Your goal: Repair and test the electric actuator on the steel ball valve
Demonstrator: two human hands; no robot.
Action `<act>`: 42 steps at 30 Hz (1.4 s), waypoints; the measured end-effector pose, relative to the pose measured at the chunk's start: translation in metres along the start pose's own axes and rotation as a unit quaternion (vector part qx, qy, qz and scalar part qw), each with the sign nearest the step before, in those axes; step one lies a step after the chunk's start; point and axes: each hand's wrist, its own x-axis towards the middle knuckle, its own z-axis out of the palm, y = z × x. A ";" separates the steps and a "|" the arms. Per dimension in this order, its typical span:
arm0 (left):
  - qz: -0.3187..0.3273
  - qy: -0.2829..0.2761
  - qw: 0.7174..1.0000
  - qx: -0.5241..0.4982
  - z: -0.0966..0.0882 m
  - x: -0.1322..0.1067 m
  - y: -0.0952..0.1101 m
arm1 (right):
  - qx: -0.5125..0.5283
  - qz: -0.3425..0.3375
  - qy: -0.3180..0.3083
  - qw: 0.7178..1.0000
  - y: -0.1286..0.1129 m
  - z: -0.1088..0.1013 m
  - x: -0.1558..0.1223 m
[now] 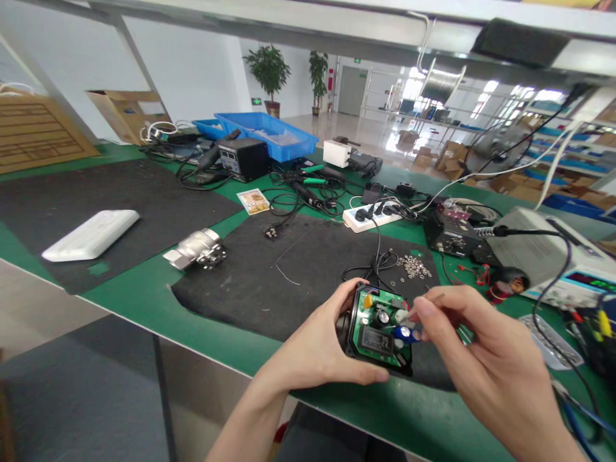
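The left hand (323,337) grips with thumb and fingers spread apart, while the right hand (488,350) pinches between thumb and forefinger.

Circuit board (371,326) looks kinda glossy, housing (404,368) is black plastic, fitting (198,245) is shiny metal, mat (250,289) is pretty matt tbh.

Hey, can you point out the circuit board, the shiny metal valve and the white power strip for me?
Circuit board (384,328): head view, the middle of its upward face.
Metal valve (197,248): head view, the middle of its silvery body.
Power strip (373,221): head view, its white casing, about midway along.
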 end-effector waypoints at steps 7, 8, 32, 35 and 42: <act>0.013 -0.011 1.000 -0.017 0.002 0.001 0.001 | -0.122 -0.138 0.045 0.982 -0.004 0.002 -0.012; 0.011 -0.009 1.000 -0.015 0.001 0.000 0.002 | -0.132 -0.144 0.052 0.979 -0.004 0.004 -0.013; -0.018 0.008 1.000 0.008 0.001 -0.003 -0.002 | -0.203 -0.212 0.156 0.943 -0.014 0.022 -0.043; -0.012 0.004 1.000 0.008 0.001 -0.002 -0.001 | -0.194 -0.216 0.156 0.944 -0.013 0.021 -0.042; -0.011 0.006 1.000 0.005 0.003 -0.003 0.000 | -0.216 -0.231 0.109 0.942 -0.011 0.014 -0.048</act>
